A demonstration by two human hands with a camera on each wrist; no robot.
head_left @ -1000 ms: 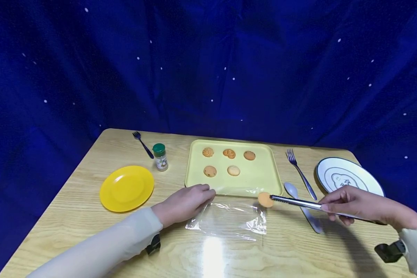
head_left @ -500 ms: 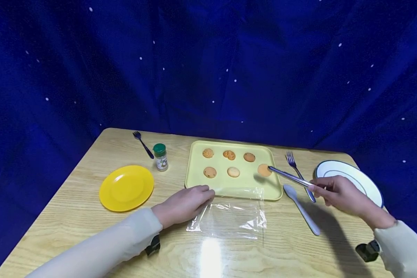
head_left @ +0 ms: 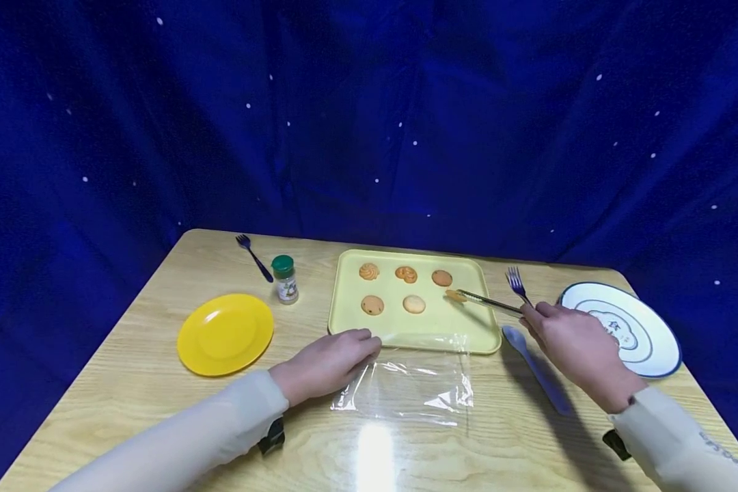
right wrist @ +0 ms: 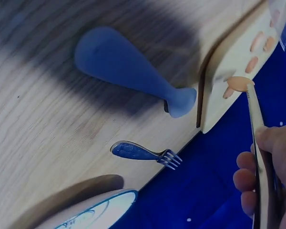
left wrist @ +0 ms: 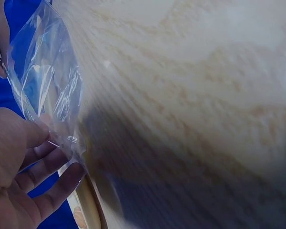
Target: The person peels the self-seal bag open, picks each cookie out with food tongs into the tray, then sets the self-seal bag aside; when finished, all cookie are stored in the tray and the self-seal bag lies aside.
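With my left hand I pinch the edge of a clear plastic bag. In the left wrist view the bag puffs out from between my thumb and fingers. Silver tongs are gripped by my right hand. Their tips hold a thin round cookie, tilted nearly edge-on above the right part of a pale yellow tray. Several cookies lie on that tray in two rows, among them a swirled cookie and a pale cookie. The right wrist view shows the held cookie at the tong tips.
Right of the tray lie a spoon and a fork, partly under my right hand, with a white plate beyond. To the left are a yellow plate, a green-capped shaker and another fork.
My right hand has carried the tongs and cookie from beside the bag up over the tray, turning the cookie edge-on. The left hand stays in place at the bag.
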